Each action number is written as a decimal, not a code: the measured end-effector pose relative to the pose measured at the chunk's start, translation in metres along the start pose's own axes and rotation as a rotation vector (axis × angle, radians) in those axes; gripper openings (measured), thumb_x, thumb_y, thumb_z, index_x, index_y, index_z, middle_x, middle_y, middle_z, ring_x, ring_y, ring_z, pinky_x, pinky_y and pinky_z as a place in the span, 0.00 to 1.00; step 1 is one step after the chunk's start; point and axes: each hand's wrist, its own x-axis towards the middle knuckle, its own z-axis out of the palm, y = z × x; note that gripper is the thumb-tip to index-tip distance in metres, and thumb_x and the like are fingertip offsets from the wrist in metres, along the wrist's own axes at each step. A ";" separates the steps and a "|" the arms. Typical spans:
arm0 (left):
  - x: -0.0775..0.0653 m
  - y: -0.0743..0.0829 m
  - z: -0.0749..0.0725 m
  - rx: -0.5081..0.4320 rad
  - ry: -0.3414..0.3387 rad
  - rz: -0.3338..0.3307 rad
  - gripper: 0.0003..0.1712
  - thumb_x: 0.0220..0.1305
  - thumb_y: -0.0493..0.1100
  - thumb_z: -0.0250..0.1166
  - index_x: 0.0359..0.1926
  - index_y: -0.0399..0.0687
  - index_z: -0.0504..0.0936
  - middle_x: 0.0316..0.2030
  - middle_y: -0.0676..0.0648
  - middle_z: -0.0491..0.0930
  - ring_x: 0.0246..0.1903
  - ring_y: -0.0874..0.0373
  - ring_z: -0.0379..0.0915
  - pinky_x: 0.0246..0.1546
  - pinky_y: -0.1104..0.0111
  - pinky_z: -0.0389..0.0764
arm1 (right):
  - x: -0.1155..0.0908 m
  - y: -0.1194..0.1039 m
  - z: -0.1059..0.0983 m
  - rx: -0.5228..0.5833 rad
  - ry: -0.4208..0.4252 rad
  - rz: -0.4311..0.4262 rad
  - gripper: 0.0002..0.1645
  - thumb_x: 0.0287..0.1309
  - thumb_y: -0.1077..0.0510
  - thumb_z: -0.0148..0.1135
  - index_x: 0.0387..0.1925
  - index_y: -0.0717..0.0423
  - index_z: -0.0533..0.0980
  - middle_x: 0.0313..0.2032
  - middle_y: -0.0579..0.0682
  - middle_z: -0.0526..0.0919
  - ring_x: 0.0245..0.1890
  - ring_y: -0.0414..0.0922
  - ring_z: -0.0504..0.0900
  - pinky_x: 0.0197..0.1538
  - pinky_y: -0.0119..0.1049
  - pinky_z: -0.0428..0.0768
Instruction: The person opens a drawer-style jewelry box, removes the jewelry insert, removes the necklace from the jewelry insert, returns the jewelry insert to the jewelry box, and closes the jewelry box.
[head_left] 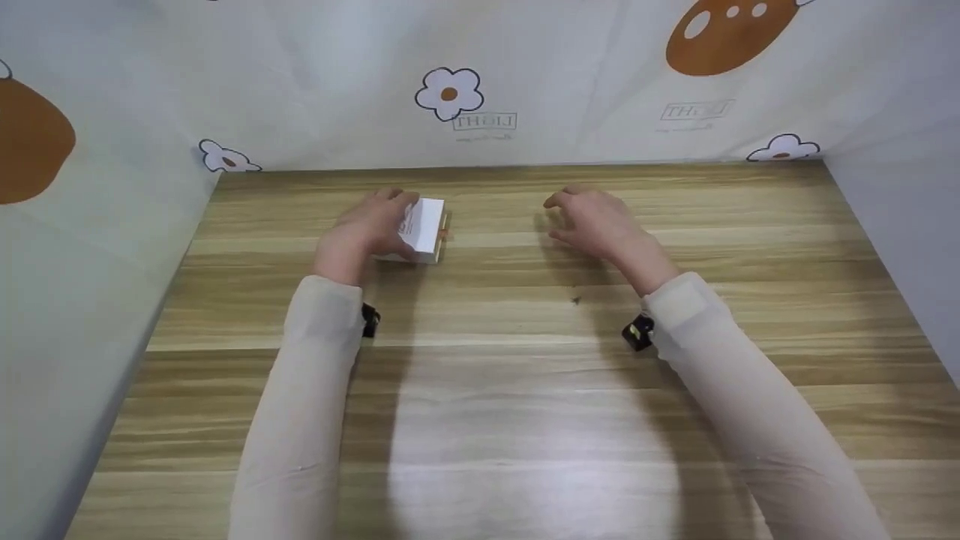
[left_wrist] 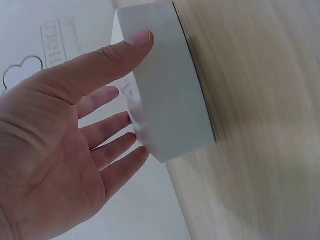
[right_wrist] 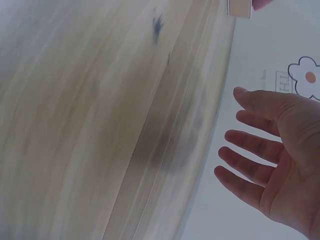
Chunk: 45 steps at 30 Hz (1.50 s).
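Left hand [head_left: 367,223] spans a white rectangular box [head_left: 428,225]; right hand [head_left: 600,223] spread above the wood-grain counter [head_left: 510,322]

Nearest, two arms in pale cream long sleeves [head_left: 300,420] reach forward, one on each side of a bright patch of glare on the counter. A small black device sits at the inner side of each wrist, one at the left [head_left: 370,320] and one at the right [head_left: 638,332]. Between the wrists, closer to the right one, is a small dark mark [head_left: 575,301] on the boards.

Farther on, left of the counter's middle, the box lies with its printed face up and a small orange tab [head_left: 444,233] at its right side. The left hand holds it from above, spread across its width: thumb against the near side, fingers reaching over the top to the far edge.

Well apart to the right, the right hand is wide, its thumb and fingers parted and gently bent, pointing toward the box without touching it.

Behind the counter's far edge hangs a pale, creased sheet [head_left: 337,90] printed with white flowers [head_left: 449,94], rounded brown shapes [head_left: 731,34] and framed, reversed lettering [head_left: 486,121].
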 end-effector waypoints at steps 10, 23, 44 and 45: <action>0.008 0.025 0.001 0.023 -0.020 0.053 0.55 0.50 0.48 0.78 0.75 0.46 0.60 0.75 0.39 0.57 0.74 0.40 0.53 0.75 0.47 0.58 | 0.013 -0.030 0.009 0.028 0.000 -0.044 0.25 0.63 0.52 0.63 0.61 0.54 0.76 0.58 0.55 0.79 0.58 0.57 0.79 0.60 0.53 0.78; 0.010 0.036 0.001 0.042 -0.024 0.075 0.47 0.51 0.46 0.78 0.69 0.37 0.67 0.71 0.38 0.65 0.68 0.42 0.63 0.71 0.51 0.66 | 0.031 -0.060 0.023 0.012 -0.006 -0.110 0.22 0.64 0.56 0.60 0.59 0.55 0.77 0.57 0.56 0.81 0.56 0.56 0.80 0.60 0.49 0.79; 0.011 0.045 -0.002 0.035 -0.039 0.012 0.43 0.51 0.43 0.78 0.65 0.39 0.68 0.61 0.41 0.72 0.59 0.47 0.69 0.66 0.56 0.71 | 0.044 -0.087 0.042 -0.051 0.199 -0.104 0.08 0.62 0.57 0.62 0.35 0.57 0.83 0.32 0.55 0.85 0.35 0.55 0.85 0.37 0.52 0.83; 0.011 0.045 -0.001 0.032 -0.040 0.012 0.42 0.51 0.43 0.78 0.65 0.39 0.68 0.61 0.41 0.72 0.59 0.47 0.69 0.65 0.56 0.72 | 0.044 -0.088 0.043 -0.060 0.206 -0.099 0.08 0.62 0.57 0.62 0.34 0.57 0.83 0.32 0.55 0.86 0.34 0.55 0.85 0.36 0.52 0.83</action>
